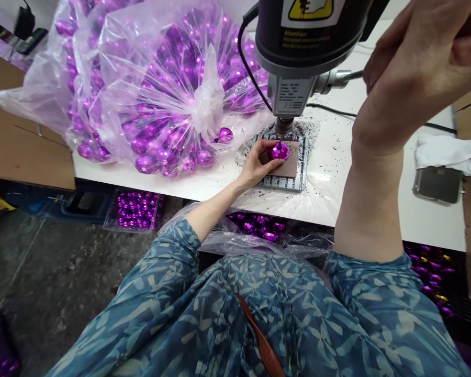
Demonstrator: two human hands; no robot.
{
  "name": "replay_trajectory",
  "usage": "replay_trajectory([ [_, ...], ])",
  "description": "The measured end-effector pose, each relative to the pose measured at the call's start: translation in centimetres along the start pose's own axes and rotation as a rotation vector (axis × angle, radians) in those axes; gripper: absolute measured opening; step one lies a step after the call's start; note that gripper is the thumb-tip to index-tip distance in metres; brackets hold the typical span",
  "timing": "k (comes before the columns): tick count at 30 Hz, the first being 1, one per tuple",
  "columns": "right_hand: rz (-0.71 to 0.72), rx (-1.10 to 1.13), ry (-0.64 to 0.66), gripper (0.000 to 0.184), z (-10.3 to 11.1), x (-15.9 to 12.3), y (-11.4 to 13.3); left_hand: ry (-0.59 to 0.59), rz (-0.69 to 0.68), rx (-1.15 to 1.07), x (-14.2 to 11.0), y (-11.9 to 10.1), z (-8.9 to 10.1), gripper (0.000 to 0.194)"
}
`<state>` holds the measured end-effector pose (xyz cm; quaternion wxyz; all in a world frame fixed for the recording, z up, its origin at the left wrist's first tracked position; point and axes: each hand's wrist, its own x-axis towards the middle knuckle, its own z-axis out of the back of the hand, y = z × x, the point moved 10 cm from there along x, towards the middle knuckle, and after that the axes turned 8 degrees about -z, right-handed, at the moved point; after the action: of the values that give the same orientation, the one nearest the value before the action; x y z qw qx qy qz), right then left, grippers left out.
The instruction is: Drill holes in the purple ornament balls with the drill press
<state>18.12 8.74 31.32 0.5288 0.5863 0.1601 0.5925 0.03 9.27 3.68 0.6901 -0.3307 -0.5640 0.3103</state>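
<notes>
Ornament [278,152], glossy purple, sits under the drill [310,42], the left hand [251,165] curled round it. I can't tell if the right hand [419,47] grips the lever [349,77]. Far left, the bag [160,104] looks nearly full; dark specks [337,152] dot the table [427,220].

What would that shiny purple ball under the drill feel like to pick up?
The purple ball is probably light for its size and fragile, as its mirror-like shell looks thin. It is likely slippery, being smooth, and would probably roll if the left hand let go on the flat pad.
</notes>
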Motion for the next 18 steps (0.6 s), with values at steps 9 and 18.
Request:
replay_trajectory([
  [9,-0.025,-0.013,-0.091,0.112,1.2,-3.1,-0.1,0.008,-0.031,0.0,0.0,0.0,0.0,0.064],
  [18,-0.034,0.001,-0.134,0.125,0.9,-3.1,-2.9,0.038,-0.027,0.013,-0.3,0.3,-0.3,0.067],
])
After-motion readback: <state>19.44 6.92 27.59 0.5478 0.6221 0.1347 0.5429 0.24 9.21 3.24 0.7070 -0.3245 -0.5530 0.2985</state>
